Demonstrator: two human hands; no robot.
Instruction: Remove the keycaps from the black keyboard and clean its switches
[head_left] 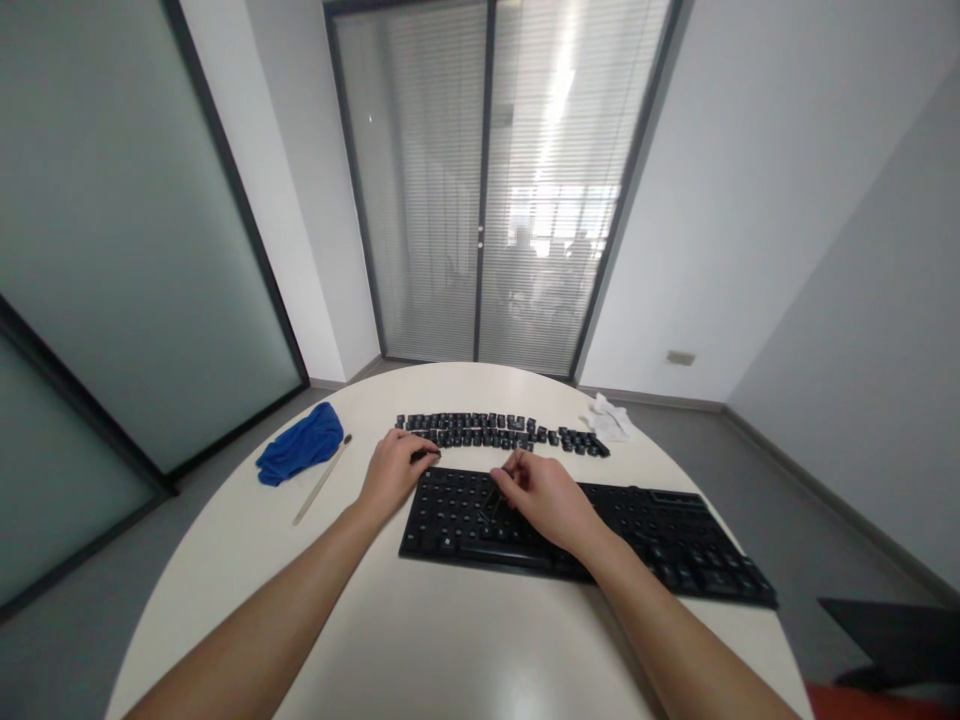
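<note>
A black keyboard lies on a round white table in front of me. Rows of loose black keycaps lie just beyond it. My left hand rests at the keyboard's far left corner, fingers curled and pinched on a small black keycap. My right hand hovers over the middle of the keyboard, fingers closed on a thin dark tool that points down at the keys.
A crumpled blue cloth and a thin pale stick lie at the table's left. A white tissue sits at the far right edge. Glass doors with blinds stand beyond the table.
</note>
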